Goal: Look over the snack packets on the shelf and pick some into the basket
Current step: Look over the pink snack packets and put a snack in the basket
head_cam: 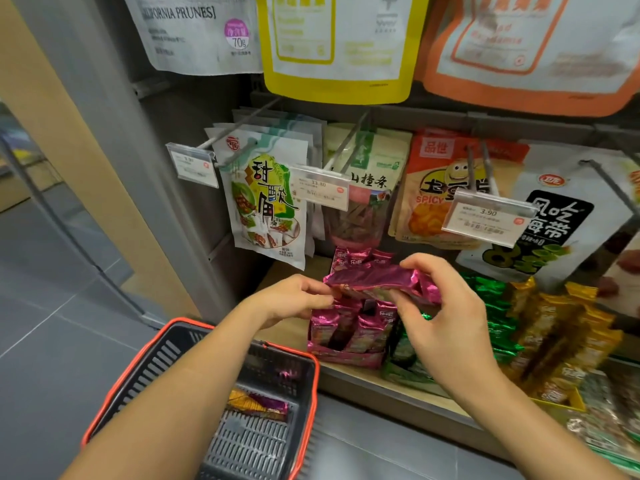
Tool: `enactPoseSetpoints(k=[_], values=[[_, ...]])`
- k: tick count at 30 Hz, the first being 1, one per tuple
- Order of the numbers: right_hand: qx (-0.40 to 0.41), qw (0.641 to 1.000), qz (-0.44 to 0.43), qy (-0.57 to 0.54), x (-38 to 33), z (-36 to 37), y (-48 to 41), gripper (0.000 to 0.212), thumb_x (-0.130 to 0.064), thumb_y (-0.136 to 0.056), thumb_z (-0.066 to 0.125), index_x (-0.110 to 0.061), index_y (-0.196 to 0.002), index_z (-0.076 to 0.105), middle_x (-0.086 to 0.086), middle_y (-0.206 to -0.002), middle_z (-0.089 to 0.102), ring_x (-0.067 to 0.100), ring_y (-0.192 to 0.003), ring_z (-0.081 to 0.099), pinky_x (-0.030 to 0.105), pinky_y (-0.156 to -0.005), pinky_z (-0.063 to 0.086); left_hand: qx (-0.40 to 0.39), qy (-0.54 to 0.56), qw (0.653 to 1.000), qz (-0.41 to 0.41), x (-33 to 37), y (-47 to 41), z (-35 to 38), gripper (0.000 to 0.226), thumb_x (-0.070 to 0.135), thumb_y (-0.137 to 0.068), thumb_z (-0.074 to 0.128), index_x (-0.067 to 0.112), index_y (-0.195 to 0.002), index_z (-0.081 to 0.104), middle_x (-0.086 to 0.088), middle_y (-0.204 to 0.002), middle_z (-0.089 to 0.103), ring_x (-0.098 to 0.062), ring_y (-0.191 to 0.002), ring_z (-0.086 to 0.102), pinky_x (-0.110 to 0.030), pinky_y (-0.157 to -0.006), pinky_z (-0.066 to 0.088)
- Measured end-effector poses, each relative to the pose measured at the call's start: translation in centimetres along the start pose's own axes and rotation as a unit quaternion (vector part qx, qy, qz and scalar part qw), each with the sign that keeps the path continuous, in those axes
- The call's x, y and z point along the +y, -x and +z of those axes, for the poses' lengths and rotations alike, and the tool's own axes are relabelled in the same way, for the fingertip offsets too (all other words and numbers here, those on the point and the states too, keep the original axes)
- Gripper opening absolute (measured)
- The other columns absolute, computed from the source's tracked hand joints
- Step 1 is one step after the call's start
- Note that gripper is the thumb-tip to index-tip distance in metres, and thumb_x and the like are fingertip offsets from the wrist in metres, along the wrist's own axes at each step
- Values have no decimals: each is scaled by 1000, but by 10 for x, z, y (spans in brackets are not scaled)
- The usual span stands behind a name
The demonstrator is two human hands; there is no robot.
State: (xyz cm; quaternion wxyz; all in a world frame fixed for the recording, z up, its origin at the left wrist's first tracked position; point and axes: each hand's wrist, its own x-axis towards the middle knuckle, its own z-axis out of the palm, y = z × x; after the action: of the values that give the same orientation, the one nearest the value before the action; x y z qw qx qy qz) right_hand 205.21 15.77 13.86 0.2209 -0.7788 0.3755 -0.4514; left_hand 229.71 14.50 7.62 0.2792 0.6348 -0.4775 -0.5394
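Shop shelving fills your view: bags hang on pegs across the top, and the wooden shelf (360, 381) below carries boxes of small foil snacks. You hold one pink packet (377, 280) flat in the air just above its pink box (346, 337). Your left hand (294, 299) pinches its nine o'clock end, and your right hand (446, 317) grips the three o'clock end with thumb and fingers curled round it. The basket (313, 375) sits at seven o'clock from the packet, under your left forearm, with a few packets (258, 403) already at the bottom.

The likely slip comes at the handover. Foil looks slick, so if you let go with one hand before the other has a firm hold, the packet could drop into the gap between shelf and basket and land on the floor. Your left arm also lies across the basket's mouth, which may block a straight drop. Watch your right wrist too: the green packets (498, 317) sit just beside it at four o'clock, and a careless swing could drag some off the shelf
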Motion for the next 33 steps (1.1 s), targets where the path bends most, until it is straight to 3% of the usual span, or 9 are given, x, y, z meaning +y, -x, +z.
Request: enactPoseSetpoints(k=[3, 6, 9, 12, 17, 22, 25, 28, 33], values=[[-65, 997, 12, 29, 0, 9, -18, 37, -7, -85, 71, -23, -117, 63, -8, -109, 63, 1, -101, 57, 8, -88, 41, 35, 57, 998, 2, -10, -3, 4, 23, -1, -85, 68, 14, -102, 73, -7, -95, 75, -19, -90, 71, -32, -86, 55], [-176, 979, 1, 101, -1, 22, -43, 39, -13, -89, 66, -25, -127, 61, -5, -120, 63, 12, -113, 56, 24, -100, 42, 124, 135, 983, 3, -15, -7, 7, 24, -11, -77, 70, 8, -90, 64, -13, -88, 68, -22, -77, 68, -37, -75, 58], [-241, 963, 33, 118, 4, 36, -52, 51, -14, -89, 67, -31, -135, 53, -4, -127, 61, 17, -119, 55, 37, -103, 45, 164, 97, 980, 49, -15, -11, 4, 50, -13, -78, 69, 19, -113, 55, -4, -106, 59, -22, -88, 64, -29, -68, 58], [-254, 960, 66, 96, 12, 48, -50, 55, -23, -85, 73, -37, -132, 48, -8, -124, 62, 11, -115, 57, 31, -99, 48, 80, -29, 993, 77, -13, -13, 5, 52, -5, -84, 65, 33, -118, 59, -2, -111, 66, -13, -95, 64, -17, -79, 53], [-323, 935, 43, 139, 28, 67, -32, 55, -44, -78, 75, -36, -126, 49, -14, -117, 53, 8, -107, 53, 28, -94, 47, 64, -86, 994, -3, -18, -36, 5, 26, 3, -90, 58, 21, -107, 68, -4, -99, 71, -12, -85, 65, -19, -77, 53], [-334, 923, 36, 189, 42, 74, -26, 65, -37, -77, 78, -36, -132, 44, -13, -133, 51, 14, -120, 52, 31, -101, 43, 154, -160, 975, -4, -14, -80, 0, 49, 27, -93, 60, 12, -139, 48, -9, -140, 53, -25, -126, 52, -33, -107, 40], [-334, 921, 29, 199, 46, 75, -22, 65, -25, -78, 75, -39, -132, 42, -14, -135, 49, 16, -121, 52, 30, -101, 40, 132, -156, 979, 3, -6, -104, 8, 58, 43, -94, 57, 16, -142, 40, -9, -141, 52, -26, -127, 51, -38, -107, 40], [-345, 918, 31, 193, 50, 75, -20, 68, -18, -77, 74, -37, -134, 43, -12, -136, 49, 16, -122, 51, 28, -102, 39, 146, -124, 981, 22, -1, -115, 12, 54, 33, -91, 64, 17, -139, 44, -9, -134, 59, -26, -120, 56, -39, -103, 44], [-379, 908, 63, 166, 53, 67, -29, 64, -24, -79, 76, -32, -135, 48, -8, -133, 53, 14, -120, 51, 25, -104, 39, 181, -226, 955, 60, -5, -103, 7, 43, 32, -86, 69, 21, -126, 57, -4, -121, 67, -23, -111, 62, -37, -97, 48]])
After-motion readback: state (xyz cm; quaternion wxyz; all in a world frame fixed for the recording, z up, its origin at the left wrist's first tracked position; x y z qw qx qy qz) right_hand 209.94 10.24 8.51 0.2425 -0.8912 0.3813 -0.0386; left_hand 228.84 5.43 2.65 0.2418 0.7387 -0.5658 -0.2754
